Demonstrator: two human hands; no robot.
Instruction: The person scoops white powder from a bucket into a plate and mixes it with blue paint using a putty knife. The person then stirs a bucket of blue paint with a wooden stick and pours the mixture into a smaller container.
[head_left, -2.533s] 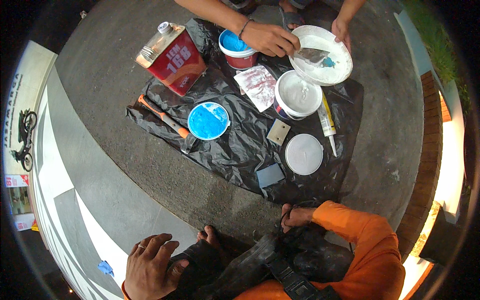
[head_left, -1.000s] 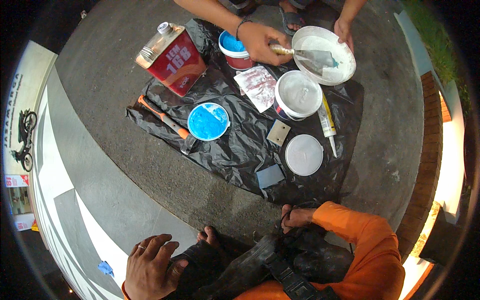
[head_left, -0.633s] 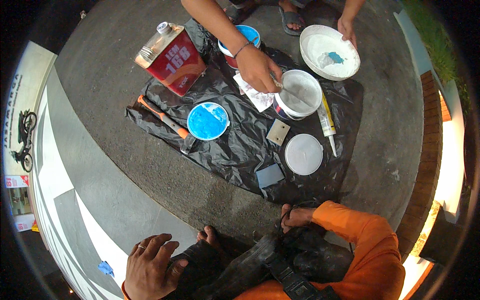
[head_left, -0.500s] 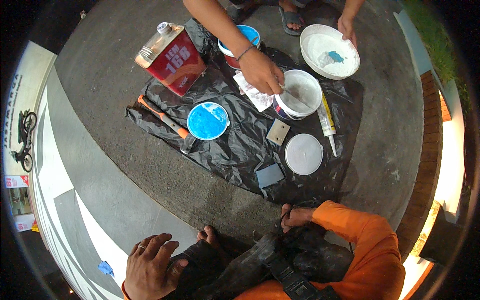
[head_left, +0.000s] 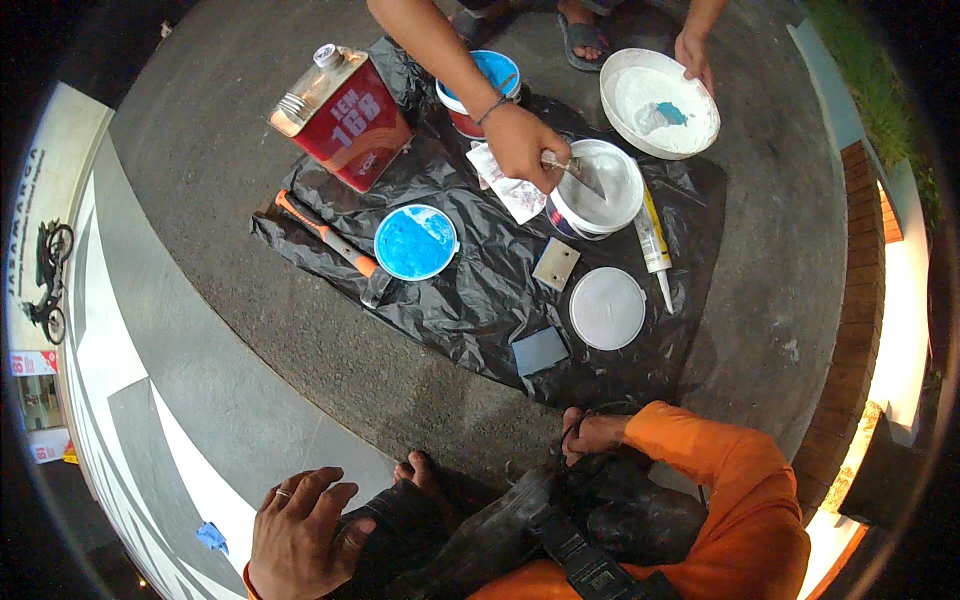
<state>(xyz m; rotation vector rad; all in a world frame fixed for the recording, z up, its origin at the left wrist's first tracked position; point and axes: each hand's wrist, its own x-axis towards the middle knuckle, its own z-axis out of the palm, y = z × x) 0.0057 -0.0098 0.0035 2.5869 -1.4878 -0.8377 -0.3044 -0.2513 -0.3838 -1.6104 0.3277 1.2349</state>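
Observation:
My left hand (head_left: 300, 535) rests at my left knee, fingers bent, apart and holding nothing. At the end of my orange right sleeve, my right hand (head_left: 598, 436) is low beside my right foot; its fingers are hard to make out. Across from me, a co-worker's hand (head_left: 525, 150) grips a putty knife (head_left: 582, 178), its blade inside a white tub (head_left: 607, 222) of pale paste. The co-worker's other hand (head_left: 693, 55) holds the rim of a white bowl (head_left: 660, 145) containing white paste and a blue-green dab.
Black plastic sheeting (head_left: 450, 330) bears a red can (head_left: 350, 130), a hammer (head_left: 335, 240), a blue-smeared lid (head_left: 415, 243), a paint tub (head_left: 465, 122), a sealant cartridge (head_left: 652, 232), a white lid (head_left: 608, 308), a beige block (head_left: 556, 264) and a grey-blue pad (head_left: 540, 351).
The co-worker's putty knife has turned and shifted within the tub, so more of its handle shows. My hands and the bowl stay where they were.

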